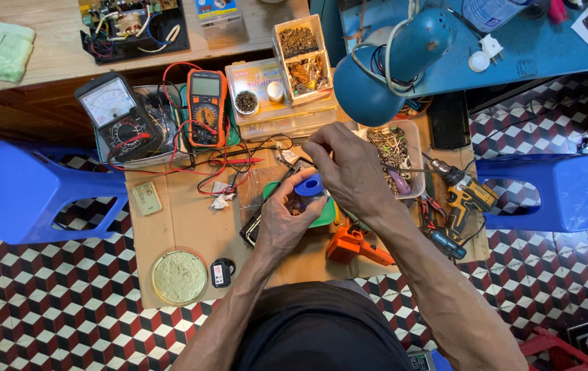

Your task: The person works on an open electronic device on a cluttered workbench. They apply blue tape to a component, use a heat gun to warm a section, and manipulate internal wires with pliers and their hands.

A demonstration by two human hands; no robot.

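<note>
We see the left hand (281, 223) pinching a small blue spool (309, 185) above the cluttered desk (184, 227), the right hand (349, 172) closed over its top — light, stiff and smooth, we judge, best gripped by its rims.

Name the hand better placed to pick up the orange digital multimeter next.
Left, probably. The left hand lies on the same side as the orange digital multimeter, though it cups a small blue part. The right hand would have to cross over it.
</note>
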